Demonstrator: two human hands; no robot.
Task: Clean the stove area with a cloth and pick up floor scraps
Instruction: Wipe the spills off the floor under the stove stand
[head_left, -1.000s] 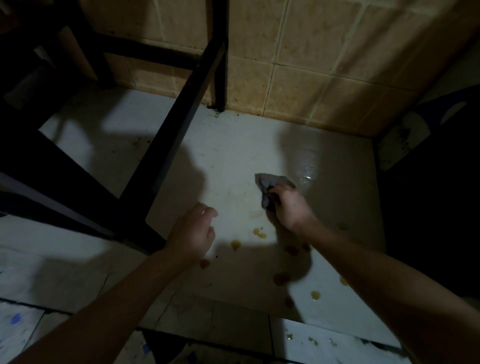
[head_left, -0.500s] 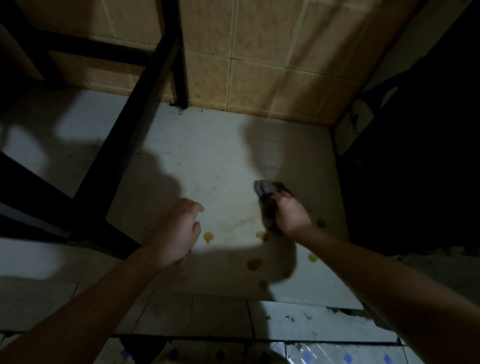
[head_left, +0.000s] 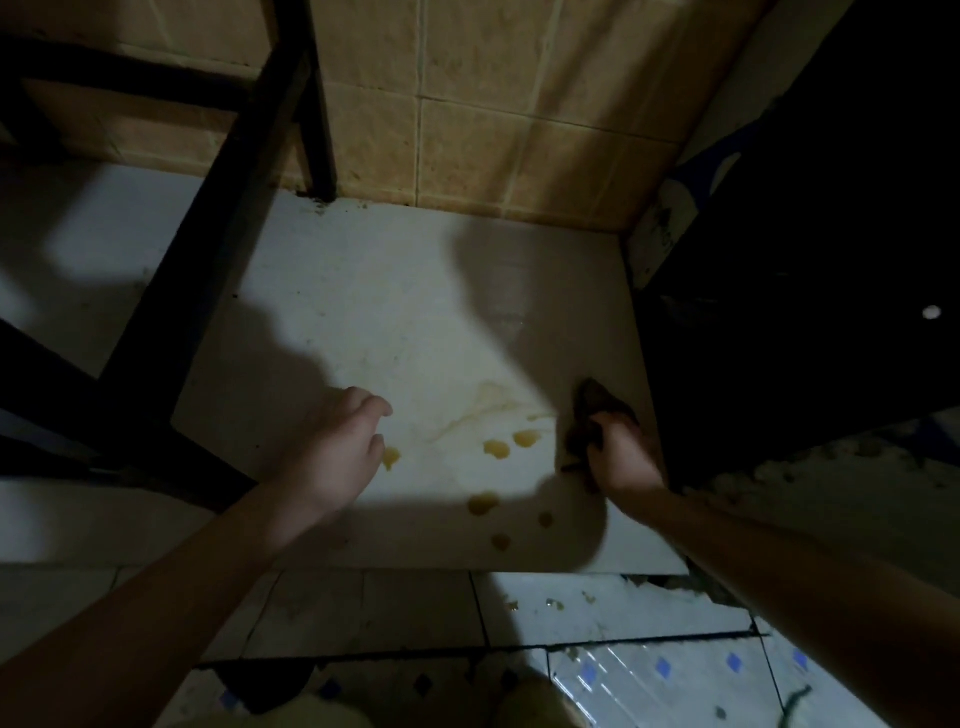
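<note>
wiping step rn imo. right hand (head_left: 621, 457) is bunched around the cloth (head_left: 597, 410), fingers curled over it, holding it down on the counter (head_left: 363, 312) right by the right edge, a bit back from the front right corner. cloth looks dark and wadded, w/ one end poking out past the knuckles toward the wall.

the mess isn't done tho. yellow drips (head_left: 496, 448) sit between the two hands, a couple more near the front edge, plus a pale smear (head_left: 488, 410) just left of the cloth. so next move prob = drag the cloth left and toward the front edge across those spots, w/ enough pressure to lift them and not just spread them thinner. might need more than one pass, the smear already looks like spread-out residue.

floor part looks untouched: small scraps (head_left: 553, 604) on the floor (head_left: 623, 675) tiles just below the counter's front edge, mostly right side. that comes after, i'd guess.

pose: both forearms reach in from the bottom of the view. right arm comes in diagonal from the lower right, wrist low, hand in shadow. left hand (head_left: 337, 447) is around the middle of the counter, near its front edge, palm down, fingers loose and a bit curled, holding nothing. one drip is right at its fingertips. can't tell if it's actually touching the surface or just hovering.

black frame (head_left: 218, 249) legs stand on the left half of the counter, so not much room that way.
</note>
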